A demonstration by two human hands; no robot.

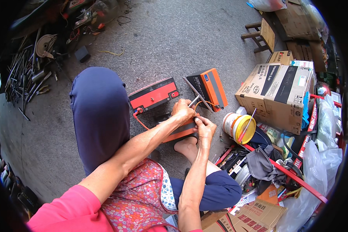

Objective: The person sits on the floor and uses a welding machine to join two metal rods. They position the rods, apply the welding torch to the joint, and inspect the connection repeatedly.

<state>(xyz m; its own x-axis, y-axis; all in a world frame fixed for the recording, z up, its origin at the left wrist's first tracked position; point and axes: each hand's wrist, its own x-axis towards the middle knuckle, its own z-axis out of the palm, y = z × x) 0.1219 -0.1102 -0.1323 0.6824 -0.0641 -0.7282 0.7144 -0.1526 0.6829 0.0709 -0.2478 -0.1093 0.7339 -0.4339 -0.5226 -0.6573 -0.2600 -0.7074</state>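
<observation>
1. Head view, centre: the left hand (183, 111) has its fingers curled round the stem of a T-shaped wrench (198, 95), leaving little gap. The crossbar stands clear above the fist, probably so that it can turn freely.

2. Just right of it, the right hand (206, 128) brings thumb and fingertips close together at the end of the near battery (185, 129). Whether they pinch a wire end or a small part cannot be told; the fingers hide it. Such a hold would suit steadying something small beside the wrench.

3. The near battery lies below the centre, under the hands and partly covered by the left forearm. That spot, between the raised left leg (100, 116) and the bare foot (186, 147), seems chosen for easy reach.

4. Above it sit a red battery (152, 96), left of centre, and an orange battery (216, 89), right of centre. A red wire (142, 123) runs down from the red one; an orange wire (205, 102) arcs from the orange one toward the fingers. Their closeness probably suits these short leads.

5. At centre right, a paint bucket (230, 123) lies tipped, its yellow end facing right, near a cardboard box (276, 91); both are beside the batteries, clear of both hands.
</observation>
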